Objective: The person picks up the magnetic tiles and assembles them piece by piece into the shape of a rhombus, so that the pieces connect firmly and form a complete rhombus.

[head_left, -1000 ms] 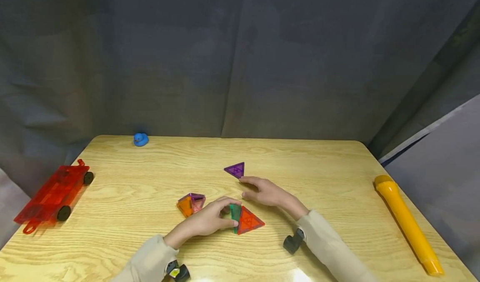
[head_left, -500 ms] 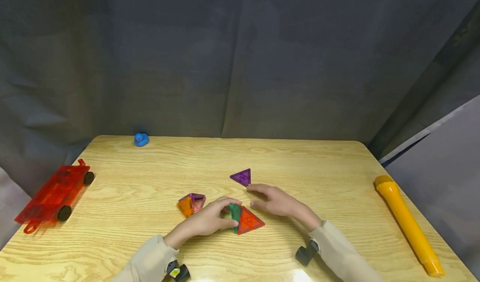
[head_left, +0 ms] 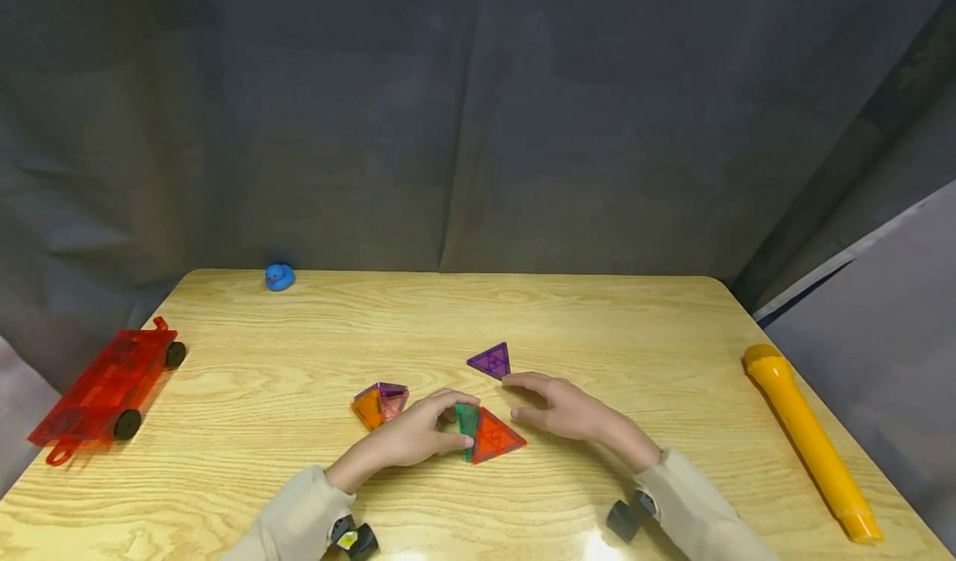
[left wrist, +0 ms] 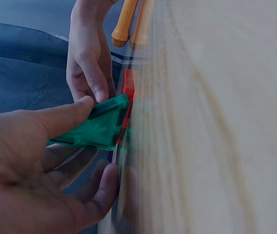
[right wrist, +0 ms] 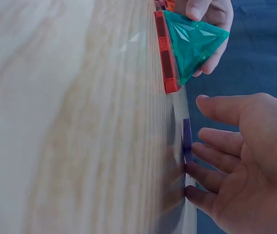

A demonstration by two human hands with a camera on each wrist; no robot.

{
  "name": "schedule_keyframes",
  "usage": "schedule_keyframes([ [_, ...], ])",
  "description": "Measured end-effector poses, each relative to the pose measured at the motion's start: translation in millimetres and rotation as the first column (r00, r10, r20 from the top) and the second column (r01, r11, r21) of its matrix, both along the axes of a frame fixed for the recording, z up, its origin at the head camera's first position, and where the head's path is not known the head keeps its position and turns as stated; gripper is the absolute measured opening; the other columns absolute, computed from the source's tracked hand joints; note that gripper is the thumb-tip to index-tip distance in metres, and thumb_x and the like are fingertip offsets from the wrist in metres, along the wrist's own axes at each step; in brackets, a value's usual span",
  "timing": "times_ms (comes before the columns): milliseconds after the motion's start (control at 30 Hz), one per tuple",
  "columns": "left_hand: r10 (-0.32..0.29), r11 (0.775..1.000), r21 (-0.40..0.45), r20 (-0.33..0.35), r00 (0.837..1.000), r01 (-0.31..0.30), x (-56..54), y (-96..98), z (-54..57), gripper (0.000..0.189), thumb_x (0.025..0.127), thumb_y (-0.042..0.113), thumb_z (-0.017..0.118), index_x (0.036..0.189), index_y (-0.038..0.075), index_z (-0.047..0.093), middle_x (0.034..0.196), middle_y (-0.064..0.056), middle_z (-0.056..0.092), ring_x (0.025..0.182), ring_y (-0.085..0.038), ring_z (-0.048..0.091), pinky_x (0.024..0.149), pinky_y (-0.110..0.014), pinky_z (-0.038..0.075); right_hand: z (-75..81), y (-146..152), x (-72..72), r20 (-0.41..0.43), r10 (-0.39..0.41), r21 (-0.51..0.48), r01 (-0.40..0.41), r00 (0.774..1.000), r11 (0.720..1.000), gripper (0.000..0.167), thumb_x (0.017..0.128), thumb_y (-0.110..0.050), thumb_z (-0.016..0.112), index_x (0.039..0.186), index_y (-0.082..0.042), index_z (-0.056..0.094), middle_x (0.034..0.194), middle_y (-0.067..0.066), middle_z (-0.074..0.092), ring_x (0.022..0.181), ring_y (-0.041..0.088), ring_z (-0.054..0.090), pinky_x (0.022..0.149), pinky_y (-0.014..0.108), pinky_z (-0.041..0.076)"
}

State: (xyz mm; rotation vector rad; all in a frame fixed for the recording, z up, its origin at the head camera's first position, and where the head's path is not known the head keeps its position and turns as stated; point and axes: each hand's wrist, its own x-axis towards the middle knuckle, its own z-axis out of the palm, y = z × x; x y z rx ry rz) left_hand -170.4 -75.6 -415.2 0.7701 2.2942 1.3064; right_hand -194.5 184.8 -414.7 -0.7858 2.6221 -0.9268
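Observation:
My left hand (head_left: 420, 435) pinches a translucent green triangular magnetic tile (right wrist: 197, 41) between thumb and fingers. The green tile stands tilted up along one edge of a red triangular magnetic tile (head_left: 496, 436), which lies flat on the table. A purple triangular magnetic tile (head_left: 492, 361) lies flat a little farther back. At its near corner are the fingertips of my right hand (head_left: 562, 407), whose fingers are extended and loosely spread. In the right wrist view the purple tile (right wrist: 187, 139) shows edge-on beside those fingers.
Just left of my left hand sits a small joined piece of orange, pink and purple tiles (head_left: 368, 409). A red wheeled toy base (head_left: 112, 382) stands at the left edge, a blue toy duck (head_left: 280, 277) at the back left. A yellow microphone-shaped tube (head_left: 814, 445) lies at the right.
My right hand has moved toward me and to the right, and the purple tile has slid along with its fingertips. The left hand and the green and red tiles have stayed in place.

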Motion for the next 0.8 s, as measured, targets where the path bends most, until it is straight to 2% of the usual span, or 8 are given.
schedule_keyframes([
  [200, 0.001, 1.000, 0.001, -0.001, 1.000, -0.001, -0.2, 0.0, 0.5, 0.051, 0.091, 0.023, 0.065, 0.137, 0.009, 0.048, 0.135, -0.011, 0.047, 0.114, -0.027, 0.049, 0.094, -0.048, 0.044, 1.4, -3, -8.8, -0.080, -0.045, -0.044, 0.042, 0.996, 0.998, 0.048, 0.094, -0.020, 0.060, 0.137, -0.002, 0.047, 0.137, 0.020, 0.049, 0.125, 0.038, 0.046, 0.101, 0.053, 0.039],
  [367, -0.003, 1.000, -0.001, -0.008, 1.000, 0.003, 0.2, 0.3, 1.0, 0.051, 0.091, 0.022, 0.065, 0.137, 0.008, 0.048, 0.134, -0.011, 0.048, 0.113, -0.027, 0.049, 0.093, -0.047, 0.044, -0.9, -7, -26.6, -0.081, -0.122, -0.061, 0.117, 0.989, 0.991, 0.049, 0.092, -0.017, 0.063, 0.136, -0.001, 0.048, 0.134, 0.019, 0.052, 0.120, 0.036, 0.051, 0.098, 0.050, 0.043],
  [600, 0.000, 1.000, 0.006, 0.005, 1.000, 0.000, 0.4, 0.6, 1.3, 0.051, 0.091, 0.022, 0.066, 0.137, 0.008, 0.048, 0.134, -0.011, 0.047, 0.113, -0.026, 0.049, 0.092, -0.046, 0.045, -6.0, -12, -49.0, -0.069, -0.169, -0.053, 0.166, 0.983, 0.985, 0.056, 0.090, -0.025, 0.066, 0.138, -0.002, 0.047, 0.139, 0.020, 0.048, 0.124, 0.040, 0.047, 0.100, 0.053, 0.040],
  [800, -0.005, 1.000, 0.002, 0.003, 1.000, 0.005, 0.6, -0.2, 1.1, 0.051, 0.091, 0.022, 0.065, 0.137, 0.008, 0.048, 0.132, -0.010, 0.048, 0.110, -0.024, 0.049, 0.090, -0.043, 0.046, -8.7, -14, -58.3, -0.079, -0.171, -0.033, 0.169, 0.982, 0.985, 0.060, 0.088, -0.031, 0.068, 0.137, -0.003, 0.048, 0.135, 0.018, 0.051, 0.118, 0.036, 0.048, 0.094, 0.052, 0.044],
])
